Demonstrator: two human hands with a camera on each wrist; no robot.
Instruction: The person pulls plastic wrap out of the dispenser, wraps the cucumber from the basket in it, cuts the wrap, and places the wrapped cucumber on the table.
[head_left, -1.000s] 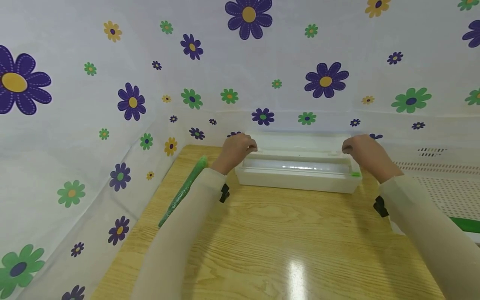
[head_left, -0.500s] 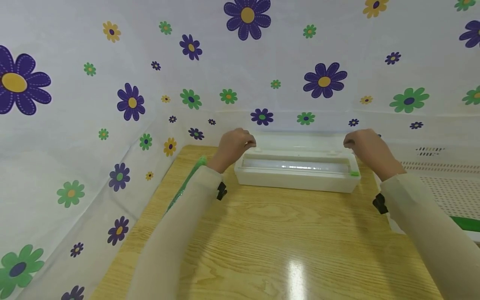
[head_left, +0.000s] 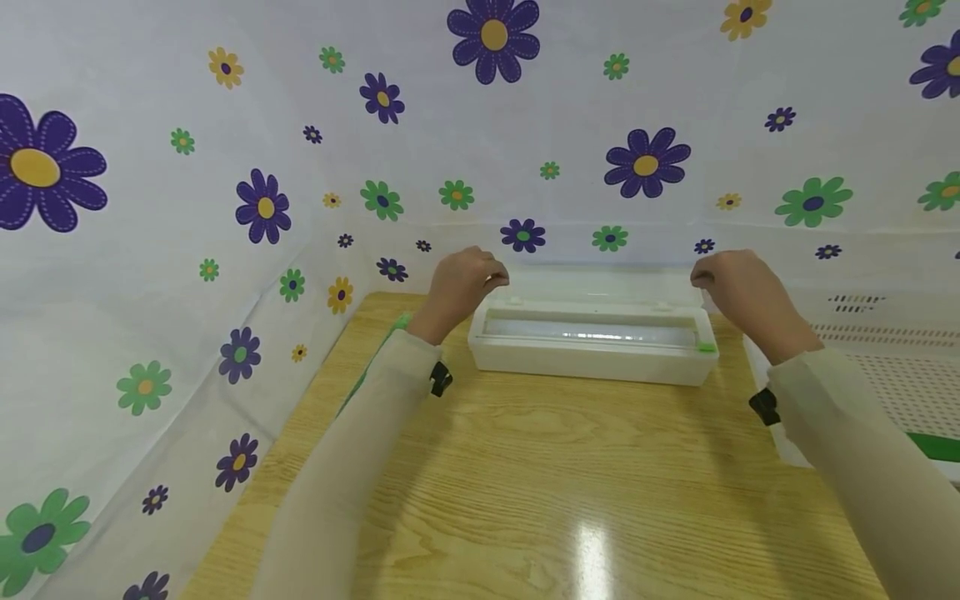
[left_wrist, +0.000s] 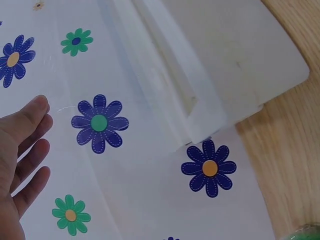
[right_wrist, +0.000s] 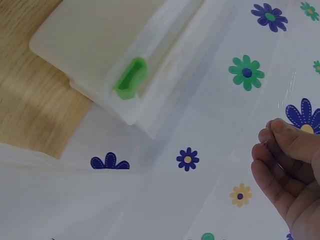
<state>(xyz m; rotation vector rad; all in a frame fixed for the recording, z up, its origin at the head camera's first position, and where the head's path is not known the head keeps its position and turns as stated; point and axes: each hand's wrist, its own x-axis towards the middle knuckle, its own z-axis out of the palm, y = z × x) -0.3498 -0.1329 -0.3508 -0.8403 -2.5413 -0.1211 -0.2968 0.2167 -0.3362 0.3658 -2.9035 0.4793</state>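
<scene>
A white cling film dispenser [head_left: 592, 364] stands at the back of the table, its lid [head_left: 600, 283] raised behind it. Inside lies a roll of cling film [head_left: 592, 331]. A green slider [right_wrist: 131, 79] sits at its right end. My left hand [head_left: 461, 287], just above the box's left end, pinches the edge of the clear film between thumb and forefinger. Above the right end, my right hand [head_left: 742, 292] pinches the film's other corner; faint creases of the film [right_wrist: 286, 95] show beside its fingertips. The stretched sheet between the hands is nearly invisible.
A green cucumber [head_left: 402, 321], seemingly film-wrapped, lies on the left, mostly behind my left sleeve. To the right stands a white perforated basket [head_left: 900, 375] with a green item [head_left: 937, 447] in it. A flower-printed sheet [head_left: 570, 108] walls the back and left.
Both hands have risen slightly and drawn a little apart, away from the box, still pinching the film. My left sleeve now covers more of the cucumber.
</scene>
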